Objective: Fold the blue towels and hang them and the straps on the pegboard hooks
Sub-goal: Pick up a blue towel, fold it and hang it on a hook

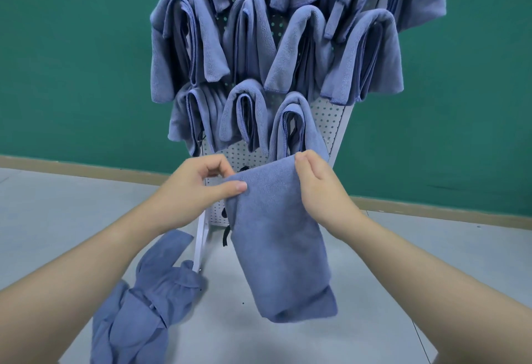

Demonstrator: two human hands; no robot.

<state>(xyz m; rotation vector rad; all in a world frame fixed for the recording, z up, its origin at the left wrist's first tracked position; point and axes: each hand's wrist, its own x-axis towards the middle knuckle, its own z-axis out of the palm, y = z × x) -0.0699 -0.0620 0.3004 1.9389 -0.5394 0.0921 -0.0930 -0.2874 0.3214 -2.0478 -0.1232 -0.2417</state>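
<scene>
A folded blue towel (279,237) hangs in front of the lower part of the white pegboard (331,116). My left hand (195,190) pinches its top left corner with thumb on the front. My right hand (319,188) grips its top right edge, fingers curled over the fold. Several folded blue towels (247,38) hang in rows on the pegboard hooks above. A black strap (225,238) dangles behind the held towel, mostly hidden.
A crumpled blue towel (144,300) lies on the grey floor at the lower left, beside the pegboard's white foot (200,248). A green wall (72,61) with a tan baseboard stands behind the rack.
</scene>
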